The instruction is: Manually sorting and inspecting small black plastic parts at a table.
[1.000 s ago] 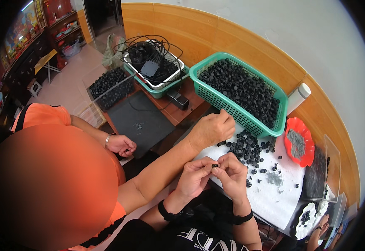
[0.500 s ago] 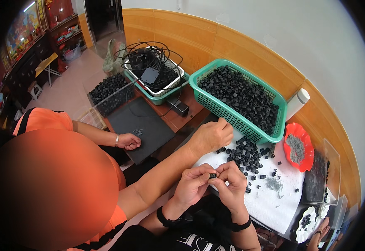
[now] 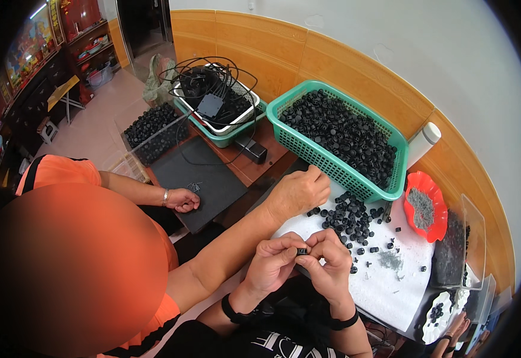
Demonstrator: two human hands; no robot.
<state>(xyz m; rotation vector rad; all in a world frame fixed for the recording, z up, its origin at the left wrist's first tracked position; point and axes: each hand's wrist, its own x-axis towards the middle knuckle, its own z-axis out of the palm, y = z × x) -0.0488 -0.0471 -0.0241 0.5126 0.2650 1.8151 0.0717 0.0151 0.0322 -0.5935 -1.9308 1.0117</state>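
Now the left hand (image 3: 272, 266) and right hand (image 3: 333, 264) pinch one small black part (image 3: 301, 251) between their fingertips, near the sheet (image 3: 386, 292). Any slack in that pinch and it could drop, maybe lost among look-alikes in the pile (image 3: 350, 221)! Just beyond, a co-worker's hand (image 3: 301, 191): a bump might jog the hold. Farther, beside the basket (image 3: 320, 156), a knock could tip the red dish (image 3: 440, 203), spilling grey bits.
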